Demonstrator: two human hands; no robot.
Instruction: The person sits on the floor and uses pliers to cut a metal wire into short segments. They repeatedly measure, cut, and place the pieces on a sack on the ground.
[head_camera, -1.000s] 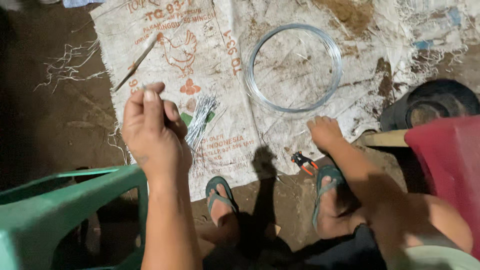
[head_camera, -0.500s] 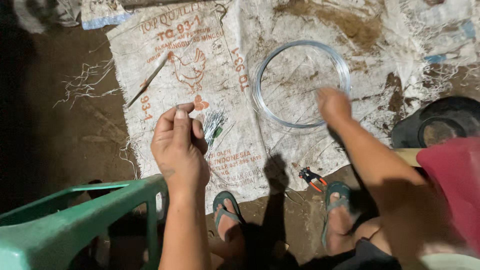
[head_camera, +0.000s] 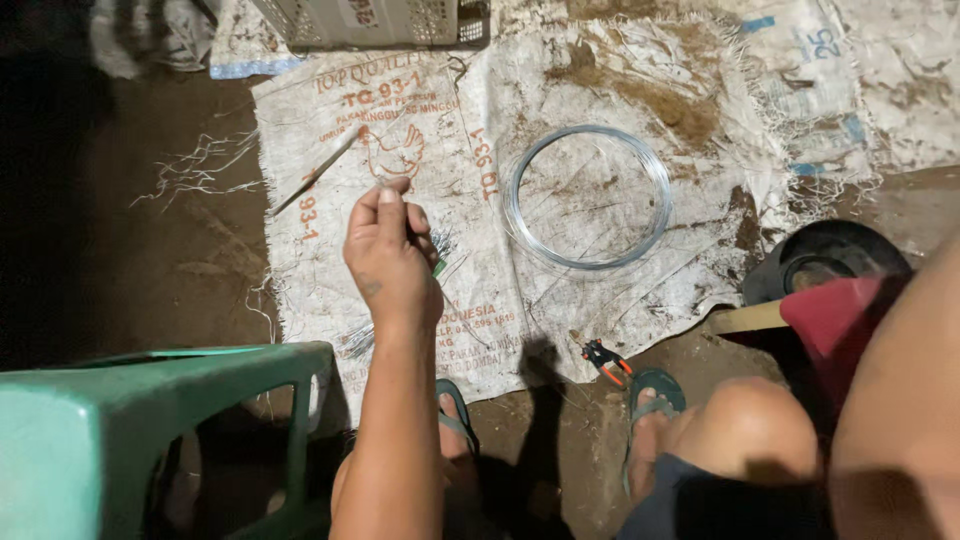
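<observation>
Your left hand (head_camera: 390, 262) is pinched shut on a bundle of thin wire pieces (head_camera: 437, 250), held over the middle of the white sack (head_camera: 480, 300). Your right hand is out of view. The loose ends could slip from your pinch and scatter, I judge. The wire coil (head_camera: 588, 196) lies toward the sack's right edge, pliers (head_camera: 606, 361) by its near edge. The sack carries red lettering and a chicken drawing near its far-left corner.

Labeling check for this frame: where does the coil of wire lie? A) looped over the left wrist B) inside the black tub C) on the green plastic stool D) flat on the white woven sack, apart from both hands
D: the coil of wire lies flat on the white woven sack, to the right of the left hand and not touching it.
</observation>
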